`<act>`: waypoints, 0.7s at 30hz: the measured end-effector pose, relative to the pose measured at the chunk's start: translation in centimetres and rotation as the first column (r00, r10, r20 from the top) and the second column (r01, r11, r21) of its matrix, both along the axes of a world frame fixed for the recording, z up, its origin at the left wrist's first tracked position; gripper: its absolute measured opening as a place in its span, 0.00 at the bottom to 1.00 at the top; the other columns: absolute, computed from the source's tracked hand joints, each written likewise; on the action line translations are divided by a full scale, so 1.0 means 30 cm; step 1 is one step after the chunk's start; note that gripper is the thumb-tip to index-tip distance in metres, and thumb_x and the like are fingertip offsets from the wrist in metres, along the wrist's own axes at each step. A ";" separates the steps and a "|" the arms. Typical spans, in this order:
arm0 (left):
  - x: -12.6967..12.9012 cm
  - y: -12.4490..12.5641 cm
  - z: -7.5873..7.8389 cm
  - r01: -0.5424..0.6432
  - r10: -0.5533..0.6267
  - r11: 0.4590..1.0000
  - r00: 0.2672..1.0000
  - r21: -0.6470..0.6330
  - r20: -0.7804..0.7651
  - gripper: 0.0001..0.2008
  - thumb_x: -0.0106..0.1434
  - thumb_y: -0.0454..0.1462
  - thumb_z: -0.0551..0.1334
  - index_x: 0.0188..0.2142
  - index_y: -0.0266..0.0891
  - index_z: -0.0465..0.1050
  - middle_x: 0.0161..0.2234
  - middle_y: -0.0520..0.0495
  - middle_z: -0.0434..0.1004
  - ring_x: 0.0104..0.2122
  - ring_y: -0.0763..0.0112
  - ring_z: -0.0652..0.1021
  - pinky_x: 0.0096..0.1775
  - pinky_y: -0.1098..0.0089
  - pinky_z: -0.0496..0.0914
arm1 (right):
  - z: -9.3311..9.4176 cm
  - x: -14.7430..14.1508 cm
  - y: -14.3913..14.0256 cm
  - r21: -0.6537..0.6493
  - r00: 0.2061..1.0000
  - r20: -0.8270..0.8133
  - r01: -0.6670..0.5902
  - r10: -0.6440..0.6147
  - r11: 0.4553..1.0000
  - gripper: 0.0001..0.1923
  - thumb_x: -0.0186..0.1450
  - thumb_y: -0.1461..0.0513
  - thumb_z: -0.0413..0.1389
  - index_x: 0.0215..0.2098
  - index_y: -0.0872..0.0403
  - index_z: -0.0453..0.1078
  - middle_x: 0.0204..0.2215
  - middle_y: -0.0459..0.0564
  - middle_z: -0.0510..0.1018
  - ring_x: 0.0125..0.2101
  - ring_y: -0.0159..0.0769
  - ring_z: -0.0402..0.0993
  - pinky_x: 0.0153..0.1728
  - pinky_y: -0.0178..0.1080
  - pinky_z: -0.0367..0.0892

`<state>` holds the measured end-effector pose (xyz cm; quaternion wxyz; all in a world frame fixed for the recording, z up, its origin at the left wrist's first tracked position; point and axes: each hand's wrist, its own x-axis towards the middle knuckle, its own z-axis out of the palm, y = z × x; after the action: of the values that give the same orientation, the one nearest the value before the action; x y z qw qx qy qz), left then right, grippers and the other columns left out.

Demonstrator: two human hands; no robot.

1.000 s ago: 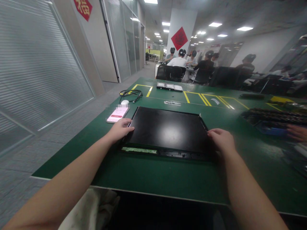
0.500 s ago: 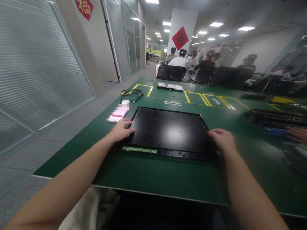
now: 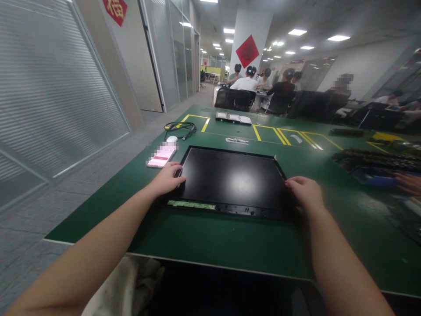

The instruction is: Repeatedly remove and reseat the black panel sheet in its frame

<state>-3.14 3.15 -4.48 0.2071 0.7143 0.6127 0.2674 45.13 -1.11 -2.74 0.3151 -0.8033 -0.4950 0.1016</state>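
Gripping black panel edges, 2 hands

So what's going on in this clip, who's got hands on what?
A person has both hands on a flat black display panel lying on the green table. The left hand rests on its left edge, the right hand on its right edge. A phone lies just left of the panel. Another person's hand shows at far right.
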 end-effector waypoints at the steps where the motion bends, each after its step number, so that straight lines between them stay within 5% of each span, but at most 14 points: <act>1: 0.002 -0.004 0.003 0.011 -0.011 1.000 1.000 -0.003 -0.001 0.29 0.54 0.49 0.65 0.52 0.37 0.79 0.60 0.35 0.69 0.62 0.41 0.69 0.64 0.49 0.64 | 0.000 0.000 0.000 -0.006 1.000 0.009 0.000 0.000 1.000 0.13 0.53 0.54 0.57 0.29 0.51 0.81 0.29 0.53 0.82 0.34 0.46 0.77 0.35 0.42 0.66; 11: 0.008 -0.060 0.062 0.242 -0.234 0.969 0.963 0.044 -0.136 0.33 0.52 0.54 0.70 0.54 0.40 0.79 0.65 0.32 0.65 0.65 0.36 0.66 0.66 0.45 0.58 | -0.006 0.004 0.003 -0.049 0.999 0.045 0.012 -0.010 0.999 0.13 0.57 0.55 0.57 0.33 0.51 0.82 0.32 0.53 0.83 0.35 0.45 0.76 0.36 0.42 0.67; 21: 0.004 -0.093 0.114 0.471 -0.471 0.880 0.856 -0.057 -0.210 0.31 0.56 0.51 0.71 0.57 0.42 0.77 0.66 0.36 0.68 0.64 0.45 0.70 0.63 0.52 0.66 | -0.016 0.009 0.008 -0.025 0.997 0.083 0.008 -0.006 1.000 0.12 0.57 0.56 0.57 0.32 0.50 0.82 0.32 0.52 0.83 0.36 0.45 0.77 0.35 0.41 0.65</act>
<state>-3.03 0.35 -1.06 0.1992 0.8669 0.4388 0.1277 45.41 -0.87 -3.20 0.2844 -0.8126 -0.5034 0.0733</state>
